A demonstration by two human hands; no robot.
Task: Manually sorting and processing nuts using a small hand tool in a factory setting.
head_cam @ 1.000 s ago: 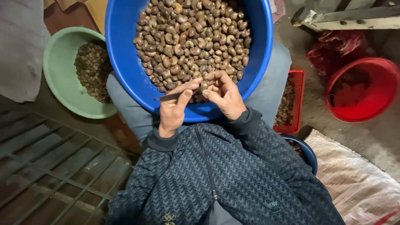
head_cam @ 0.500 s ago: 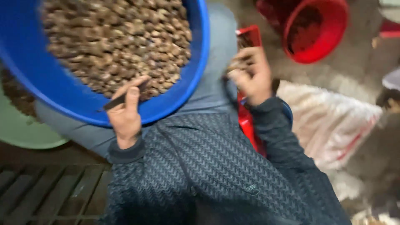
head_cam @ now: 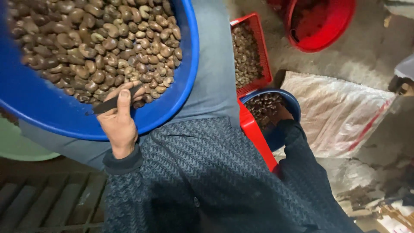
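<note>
Head view shows the left hand (head_cam: 117,125) at the near rim of the big blue basin (head_cam: 172,103), its fingers (head_cam: 124,100) clamped on a dark flat blade (head_cam: 113,104) — the heaped brown nuts (head_cam: 99,43) lie just beyond the fingertips. The right hand (head_cam: 280,115) reaches into the small blue tub (head_cam: 292,102); whether its fingers are closed cannot be told. Best to keep the blade pinned flat, point away from the lap, while the right hand is down in the tub.

Left grip (head_cam: 118,123) around dark blade (head_cam: 113,103)
</note>
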